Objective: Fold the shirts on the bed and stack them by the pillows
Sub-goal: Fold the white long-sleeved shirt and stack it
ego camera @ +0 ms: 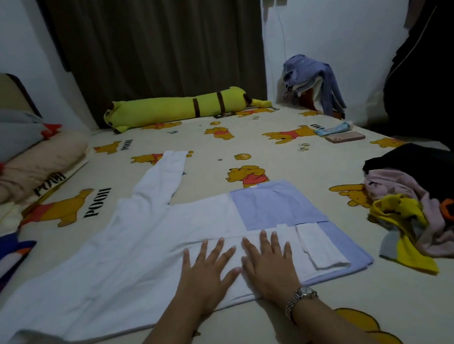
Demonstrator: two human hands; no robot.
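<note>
Both hands, left hand (207,270) and right hand (270,263), lie flat with fingers spread on the white-and-blue shirt (144,252), low in the frame's centre.

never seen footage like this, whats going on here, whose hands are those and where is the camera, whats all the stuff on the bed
There is no machine here. A person wears a camera on the head, looking forward and down, so the one picture shows that person's own arms. The left hand and the right hand, the one with the wristwatch, lie flat with straight fingers on a white and light blue shirt spread on the bed. They press it; nothing is gripped. One sleeve lies stretched out away from the person. On the right sits a pile of unfolded clothes. On the left are pillows. Farther back lie a long yellow plush toy and a phone.
</note>
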